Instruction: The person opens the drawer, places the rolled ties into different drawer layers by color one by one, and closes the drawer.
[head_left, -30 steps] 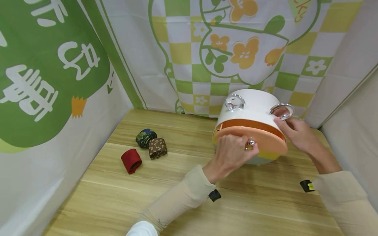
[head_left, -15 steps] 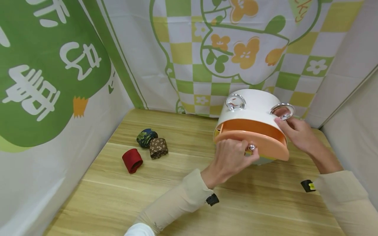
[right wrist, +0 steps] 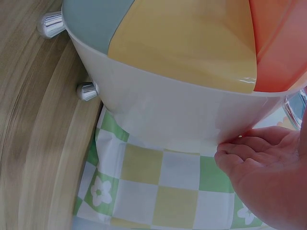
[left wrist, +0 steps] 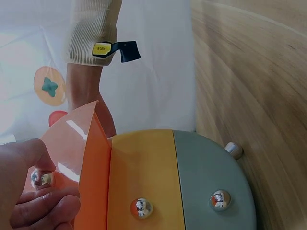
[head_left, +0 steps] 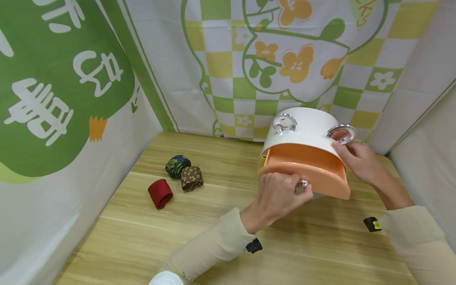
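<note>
left hand (head_left: 276,194) pinches the knob (head_left: 304,183) of the orange drawer (head_left: 329,184), which projects from the white cabinet (head_left: 308,126) between both hands. right hand (head_left: 360,162), fingers loosely bent, rests against the cabinet's side. left wrist view alone shows lower knobs (left wrist: 220,200); head view alone, three fabric rolls (head_left: 191,179).

Orange drawer (head_left: 329,184), white cabinet (head_left: 308,132), red roll (head_left: 158,193), brown flowered roll (head_left: 192,178)
</note>
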Demonstrator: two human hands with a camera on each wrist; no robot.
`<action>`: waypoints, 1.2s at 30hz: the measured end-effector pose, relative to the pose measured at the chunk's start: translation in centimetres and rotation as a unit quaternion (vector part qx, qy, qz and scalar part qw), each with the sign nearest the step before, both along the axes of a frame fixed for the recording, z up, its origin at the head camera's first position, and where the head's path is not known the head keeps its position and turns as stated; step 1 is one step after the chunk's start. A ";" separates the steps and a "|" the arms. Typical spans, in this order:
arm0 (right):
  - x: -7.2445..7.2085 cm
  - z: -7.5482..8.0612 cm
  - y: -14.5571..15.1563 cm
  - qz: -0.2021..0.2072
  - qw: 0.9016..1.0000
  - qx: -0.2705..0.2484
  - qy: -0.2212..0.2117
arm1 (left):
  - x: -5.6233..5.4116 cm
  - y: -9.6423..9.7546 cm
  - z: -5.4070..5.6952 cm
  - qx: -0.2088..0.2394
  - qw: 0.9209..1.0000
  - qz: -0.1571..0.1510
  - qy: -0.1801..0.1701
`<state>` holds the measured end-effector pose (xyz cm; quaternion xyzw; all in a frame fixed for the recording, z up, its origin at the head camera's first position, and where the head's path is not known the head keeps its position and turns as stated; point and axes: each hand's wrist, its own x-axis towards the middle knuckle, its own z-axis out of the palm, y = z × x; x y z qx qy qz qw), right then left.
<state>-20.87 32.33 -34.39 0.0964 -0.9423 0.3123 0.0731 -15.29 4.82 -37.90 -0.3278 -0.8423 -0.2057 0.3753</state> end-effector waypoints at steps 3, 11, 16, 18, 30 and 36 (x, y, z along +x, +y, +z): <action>0.0 0.0 0.0 -0.001 1.000 -0.001 0.000 | 0.2 -0.1 0.0 -0.001 1.000 -0.003 0.002; 0.1 0.1 -0.1 0.001 1.000 -0.003 0.003 | 0.6 -0.4 0.0 -0.001 1.000 -0.007 0.001; 0.1 0.1 -0.1 0.001 1.000 -0.001 0.003 | 0.8 -0.5 -0.1 -0.002 1.000 -0.004 0.005; 0.1 0.0 -0.1 0.001 1.000 -0.001 0.002 | 0.8 -0.5 -0.2 -0.001 1.000 -0.004 0.007; -0.1 0.1 -0.2 0.000 1.000 0.000 -0.003 | 0.9 -0.8 -0.7 0.005 1.000 -0.019 -0.001; 0.1 0.1 -0.1 0.002 1.000 -0.007 -0.001 | 0.9 -1.0 -0.9 0.009 0.999 -0.035 -0.011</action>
